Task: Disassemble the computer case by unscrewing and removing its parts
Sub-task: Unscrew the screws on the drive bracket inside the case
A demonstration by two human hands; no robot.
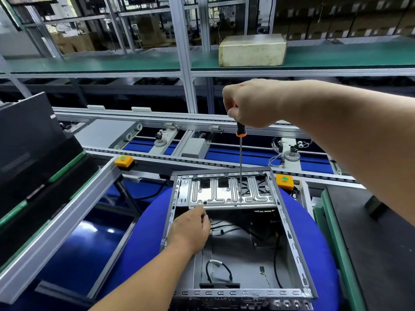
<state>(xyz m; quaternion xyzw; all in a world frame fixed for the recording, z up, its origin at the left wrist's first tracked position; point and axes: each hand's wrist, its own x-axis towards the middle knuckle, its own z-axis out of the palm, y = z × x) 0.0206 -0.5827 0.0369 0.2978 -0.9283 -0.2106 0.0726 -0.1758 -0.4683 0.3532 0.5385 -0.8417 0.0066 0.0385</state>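
While the screwdriver is gripped by the right hand, its tip set on the bracket, a screw is judged under removal; the bracket edge is touched by the loosely curled left hand; steady turning is called for next.

One camera is sitting on the person's head. It is looking forward and down, very close over the open computer case, with the shelves showing farther back.

Bright even overhead light, glare on blue panels (lower left), wide-angle edge bending, soft background
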